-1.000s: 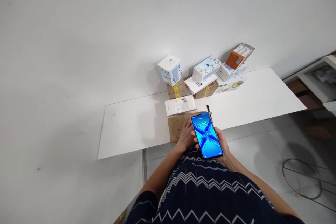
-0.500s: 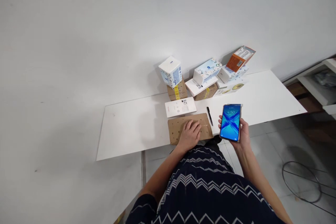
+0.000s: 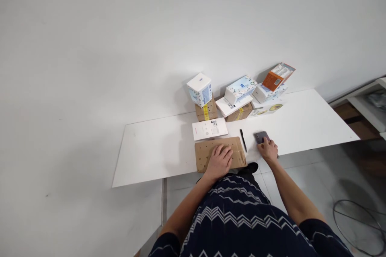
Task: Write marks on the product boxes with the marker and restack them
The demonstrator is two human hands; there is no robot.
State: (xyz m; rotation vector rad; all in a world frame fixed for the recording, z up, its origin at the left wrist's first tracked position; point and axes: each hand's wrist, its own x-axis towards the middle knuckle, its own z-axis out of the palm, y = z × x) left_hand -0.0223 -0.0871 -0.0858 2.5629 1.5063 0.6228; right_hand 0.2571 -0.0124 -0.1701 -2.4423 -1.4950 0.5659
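Note:
My left hand (image 3: 219,162) lies on a flat brown cardboard box (image 3: 203,156) at the table's front edge, fingers stretched out over its top. Farther right, my right hand (image 3: 269,150) has its fingers bent over the lower part of a smartphone (image 3: 260,136). The phone is at the tabletop with its dark back and camera end up, its screen hidden. Between the cardboard box and the phone lies a black pen (image 3: 243,140). A slim white box (image 3: 210,129) with printed labels sits just behind the cardboard one.
Along the wall on the white table (image 3: 150,148) stand stacked boxes: a blue-white carton (image 3: 200,89) on a taped brown box (image 3: 206,111), another blue-white carton (image 3: 241,88), and an orange box (image 3: 276,77) on top at right. A shelf (image 3: 366,106) and a floor cable (image 3: 358,225) are at right.
My right hand has brought the phone down to the table and turned it over, so its back faces up. My left hand stays on the cardboard box. The view has shifted slightly.

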